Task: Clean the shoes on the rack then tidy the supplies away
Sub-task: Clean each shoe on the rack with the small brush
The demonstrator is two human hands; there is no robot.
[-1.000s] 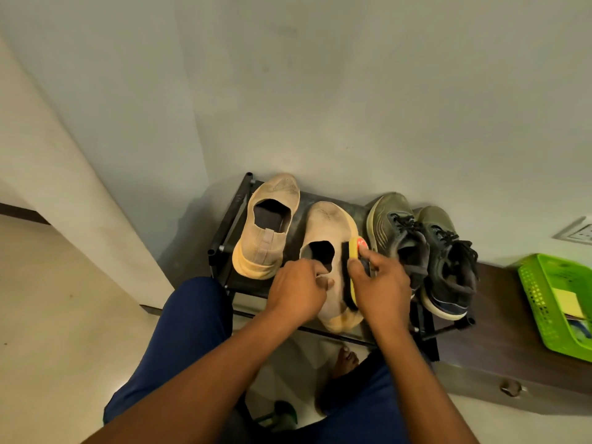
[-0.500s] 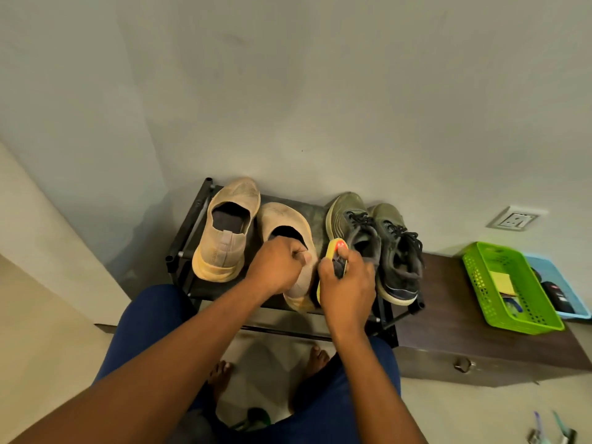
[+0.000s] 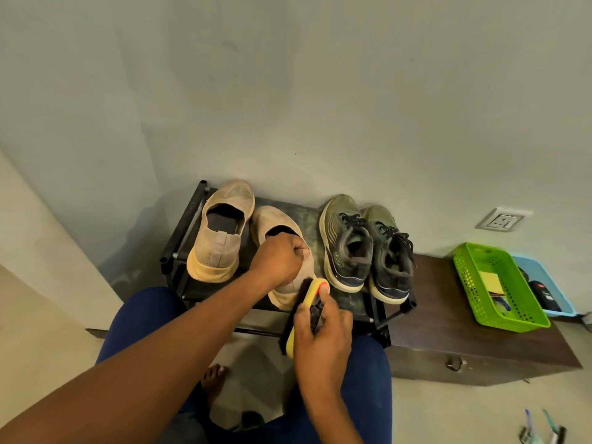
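On the black shoe rack (image 3: 179, 251) stand two beige slip-on shoes and two dark olive lace-up sneakers. My left hand (image 3: 278, 257) grips the collar of the right beige shoe (image 3: 272, 219), which sits a little forward of the left beige shoe (image 3: 221, 232). My right hand (image 3: 320, 334) holds a yellow brush (image 3: 309, 296) with dark bristles against that shoe's heel side. The two sneakers (image 3: 346, 245) (image 3: 389, 261) stand side by side to the right, untouched.
A dark wooden cabinet (image 3: 448, 331) adjoins the rack on the right. It carries a green basket (image 3: 474, 283) with a yellow pad and a blue tray (image 3: 544, 277) with dark items. A wall socket (image 3: 503, 219) is above. My knees and bare feet are below the rack.
My right hand has slid the brush back along the beige shoe, from near its opening to its heel. My left hand keeps hold of the shoe. The camera view has shifted right.
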